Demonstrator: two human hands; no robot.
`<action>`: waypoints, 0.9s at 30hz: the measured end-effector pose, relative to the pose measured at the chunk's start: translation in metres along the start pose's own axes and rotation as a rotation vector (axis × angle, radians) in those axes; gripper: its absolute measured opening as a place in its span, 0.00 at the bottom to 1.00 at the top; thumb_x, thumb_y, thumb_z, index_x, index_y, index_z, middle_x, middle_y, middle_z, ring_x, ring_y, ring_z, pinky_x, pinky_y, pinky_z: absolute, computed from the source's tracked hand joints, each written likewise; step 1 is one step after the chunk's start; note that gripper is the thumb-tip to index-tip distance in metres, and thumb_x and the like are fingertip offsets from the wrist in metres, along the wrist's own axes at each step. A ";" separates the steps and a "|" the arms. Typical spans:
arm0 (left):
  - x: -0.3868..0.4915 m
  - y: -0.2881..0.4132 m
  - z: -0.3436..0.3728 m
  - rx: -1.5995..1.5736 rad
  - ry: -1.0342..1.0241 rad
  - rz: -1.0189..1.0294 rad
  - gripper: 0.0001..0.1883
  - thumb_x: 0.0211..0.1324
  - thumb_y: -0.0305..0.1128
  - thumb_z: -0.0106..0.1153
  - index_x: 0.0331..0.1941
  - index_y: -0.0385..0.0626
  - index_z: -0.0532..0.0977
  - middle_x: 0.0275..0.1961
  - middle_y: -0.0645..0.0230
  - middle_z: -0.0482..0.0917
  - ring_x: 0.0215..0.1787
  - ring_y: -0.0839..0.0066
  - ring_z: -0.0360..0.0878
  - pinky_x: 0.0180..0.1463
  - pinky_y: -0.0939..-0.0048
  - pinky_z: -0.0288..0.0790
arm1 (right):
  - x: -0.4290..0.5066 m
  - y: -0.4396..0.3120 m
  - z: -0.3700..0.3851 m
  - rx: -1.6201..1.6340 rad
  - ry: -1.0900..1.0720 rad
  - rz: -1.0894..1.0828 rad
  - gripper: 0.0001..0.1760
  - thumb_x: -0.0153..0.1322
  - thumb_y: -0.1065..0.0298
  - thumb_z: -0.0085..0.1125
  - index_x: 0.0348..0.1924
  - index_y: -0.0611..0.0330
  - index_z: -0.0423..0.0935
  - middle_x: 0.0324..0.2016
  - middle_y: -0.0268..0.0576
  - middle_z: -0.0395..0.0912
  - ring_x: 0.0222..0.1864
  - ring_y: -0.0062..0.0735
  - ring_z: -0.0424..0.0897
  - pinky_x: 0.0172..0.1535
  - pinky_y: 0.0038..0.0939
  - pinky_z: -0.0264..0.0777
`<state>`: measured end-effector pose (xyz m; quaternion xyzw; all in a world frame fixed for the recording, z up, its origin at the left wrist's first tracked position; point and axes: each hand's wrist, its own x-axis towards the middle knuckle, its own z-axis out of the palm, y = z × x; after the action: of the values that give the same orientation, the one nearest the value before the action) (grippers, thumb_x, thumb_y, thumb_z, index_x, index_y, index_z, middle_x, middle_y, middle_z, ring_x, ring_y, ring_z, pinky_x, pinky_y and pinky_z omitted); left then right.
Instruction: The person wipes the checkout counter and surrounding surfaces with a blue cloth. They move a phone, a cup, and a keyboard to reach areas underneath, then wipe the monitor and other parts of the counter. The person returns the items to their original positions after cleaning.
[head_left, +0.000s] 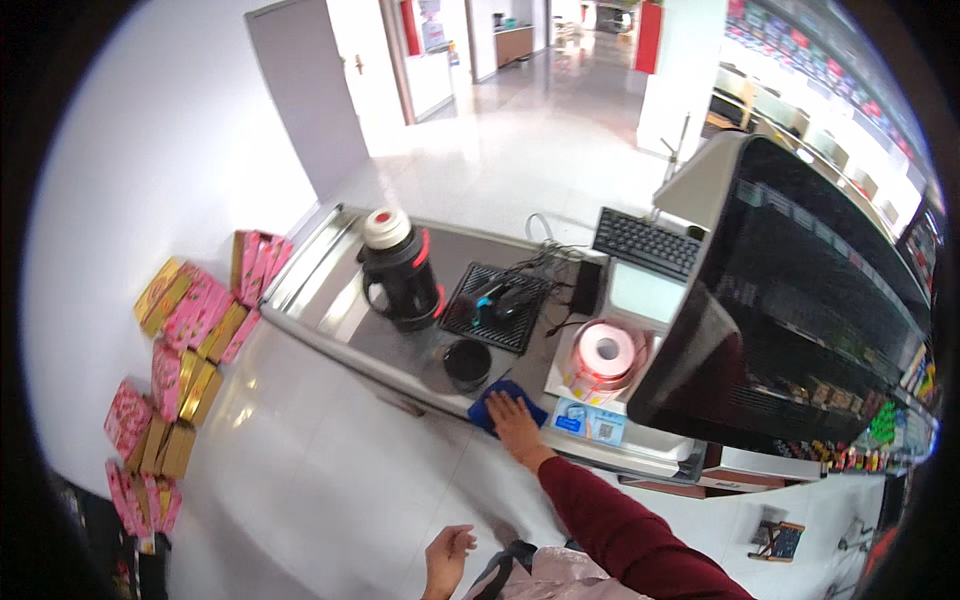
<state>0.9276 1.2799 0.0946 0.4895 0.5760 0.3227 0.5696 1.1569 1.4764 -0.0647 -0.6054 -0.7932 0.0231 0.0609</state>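
My right hand (516, 427), below a dark red sleeve, presses flat on a blue cloth (540, 409) at the near edge of the counter (390, 341). Just beyond the cloth stands a dark round cup (466, 363). To its right are a roll of labels (604, 360) and a blue card bearing writing and a printed code (589, 421). My left hand (448, 555) hangs low in front of my body, away from the counter, its fingers partly curled, with nothing visible in it.
A large black vacuum flask (401, 277) stands near a black ribbed tray (487, 330) holding small items. Cables, a keyboard (645, 244) and a big dark monitor (787, 315) occupy the right side. Pink and gold boxes (199, 315) are stacked on the floor at left; a folding stool (780, 541) is lower right.
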 end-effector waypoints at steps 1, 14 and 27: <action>-0.012 0.010 -0.010 0.021 -0.028 0.013 0.14 0.75 0.37 0.52 0.52 0.41 0.81 0.37 0.66 0.85 0.36 0.78 0.81 0.40 0.74 0.75 | 0.001 -0.002 0.002 0.015 -0.031 0.021 0.39 0.73 0.61 0.59 0.75 0.56 0.57 0.76 0.43 0.55 0.78 0.44 0.54 0.76 0.50 0.50; 0.004 0.039 0.009 -0.002 -0.189 0.076 0.13 0.74 0.37 0.54 0.52 0.41 0.79 0.37 0.69 0.85 0.36 0.79 0.84 0.37 0.75 0.76 | -0.149 0.071 -0.034 0.290 0.088 0.262 0.30 0.73 0.76 0.53 0.70 0.55 0.68 0.72 0.42 0.66 0.74 0.42 0.63 0.74 0.44 0.56; 0.089 0.081 0.066 -0.067 -0.182 0.367 0.18 0.75 0.42 0.53 0.58 0.44 0.75 0.40 0.66 0.84 0.34 0.79 0.83 0.35 0.80 0.75 | -0.329 0.108 -0.176 1.586 1.081 1.021 0.18 0.77 0.58 0.62 0.53 0.62 0.76 0.42 0.34 0.79 0.45 0.24 0.77 0.48 0.28 0.73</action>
<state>1.0191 1.3759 0.1299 0.5940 0.4125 0.3945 0.5669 1.3678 1.1820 0.0752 -0.5821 -0.0754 0.2820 0.7589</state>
